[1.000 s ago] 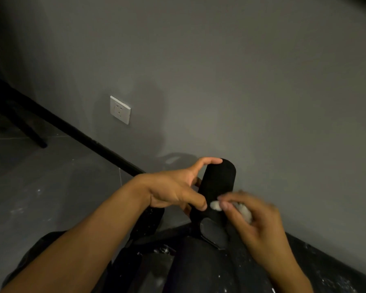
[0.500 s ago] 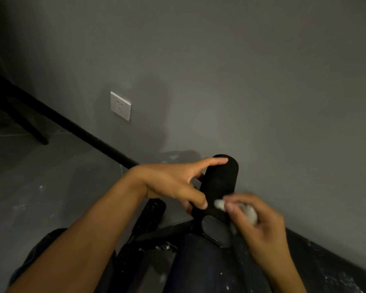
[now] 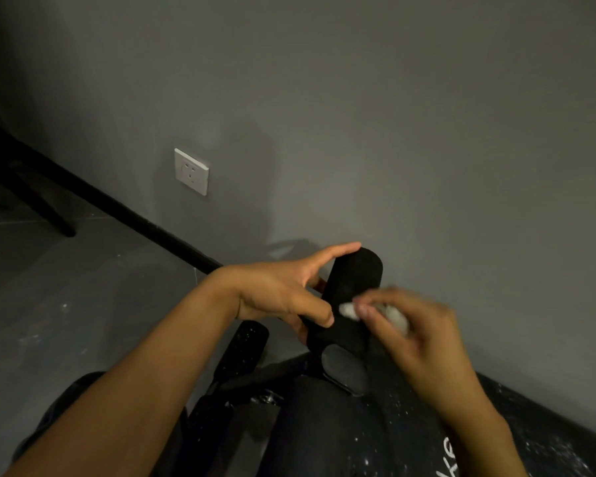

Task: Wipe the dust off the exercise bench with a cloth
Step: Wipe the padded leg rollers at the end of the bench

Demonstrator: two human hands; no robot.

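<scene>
Exercise bench (image 3: 324, 428) frame and padding filled the lower middle of the view, dark and flecked with pale specks, close against the grey wall (image 3: 358, 115). Its upright black foam roller (image 3: 355, 280) rose near the wall's foot. The left hand (image 3: 279, 290) held that roller, with the thumb across its front, the forefinger stretched along its upper edge and the other fingers tucked behind. The right hand (image 3: 417, 332), blurred, pinched a small white cloth (image 3: 350, 309) in curled fingers and pressed it to the roller's front, just beside the left thumb. A second speckled roller (image 3: 245, 349) sat lower left. A white socket (image 3: 191, 172) was set low in the wall above a black skirting board (image 3: 135, 215). The grey floor (image 3: 66, 304) showed pale dust marks, and a dark furniture leg (image 3: 49, 215) stood at far left.
</scene>
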